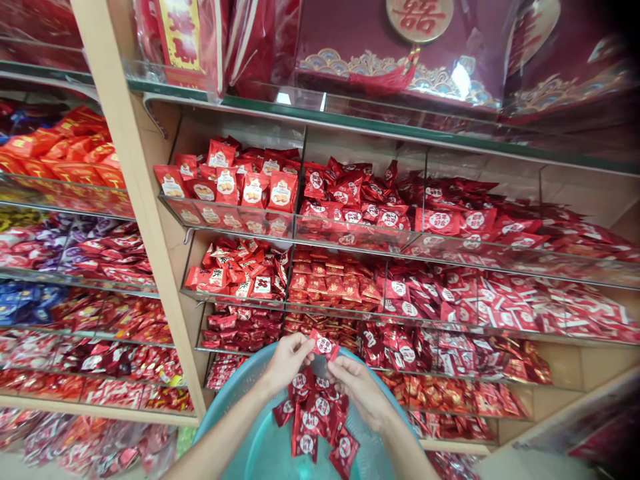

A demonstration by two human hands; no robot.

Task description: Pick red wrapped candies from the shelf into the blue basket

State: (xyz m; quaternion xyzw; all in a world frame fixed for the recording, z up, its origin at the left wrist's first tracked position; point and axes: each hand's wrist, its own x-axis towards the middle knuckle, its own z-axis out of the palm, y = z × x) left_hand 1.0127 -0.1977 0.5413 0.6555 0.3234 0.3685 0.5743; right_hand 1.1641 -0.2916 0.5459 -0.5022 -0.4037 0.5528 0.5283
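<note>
A small red candy packet [325,345] with a white oval label is held up between both hands, above the rim of a teal plastic basket [235,393]. The fingers of my left hand [287,360] pinch its left end. At its lower right corner, my right hand [356,385] grips it with thumb and fingers. Beneath the hands, several matching red packets [311,420] lie in a loose heap inside the basket. Part of that heap is hidden by my right hand.
Slanted shelves with clear dividers and front lips [350,233] hold many red packets. A wooden upright [135,173] stands at the left. Overhead, a glass shelf edge [380,120] carries dark red gift bags [345,47]. Bagged sweets [90,440] lie at the lower left.
</note>
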